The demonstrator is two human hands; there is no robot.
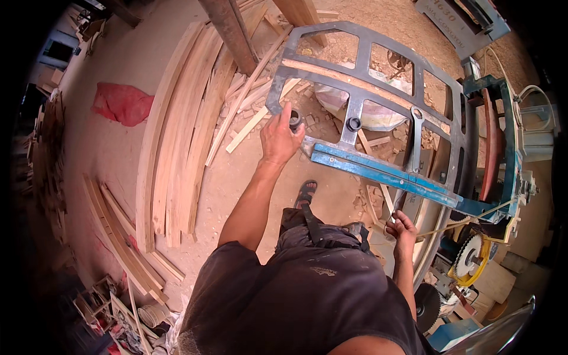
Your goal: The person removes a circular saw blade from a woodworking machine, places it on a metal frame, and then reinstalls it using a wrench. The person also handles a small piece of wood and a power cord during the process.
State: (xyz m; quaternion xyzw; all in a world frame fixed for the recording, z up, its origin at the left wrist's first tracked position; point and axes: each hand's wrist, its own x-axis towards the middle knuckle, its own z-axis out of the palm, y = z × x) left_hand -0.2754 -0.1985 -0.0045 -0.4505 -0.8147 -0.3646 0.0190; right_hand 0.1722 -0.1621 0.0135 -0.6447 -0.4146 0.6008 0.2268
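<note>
A grey metal frame (362,97) with several openings lies in front of me, with a blue rail (384,173) along its near side. At its left end, my left hand (280,138) grips a dark round knob (295,120) between thumb and forefinger. A second dark knob (354,123) sits on the frame's middle bar. Across the frame's right part rests a long wrench (416,137). Just below the blue rail, my right hand (403,232) is closed, fingertips pinched together near a thin metal piece; what it holds is unclear.
A blue machine body (503,148) joins the frame on the right. Toothed saw blades (469,255) stand at lower right. Long wooden planks (177,142) lie on the left, beside a red cloth (122,103). Offcuts and a white sack (378,113) lie beneath the frame.
</note>
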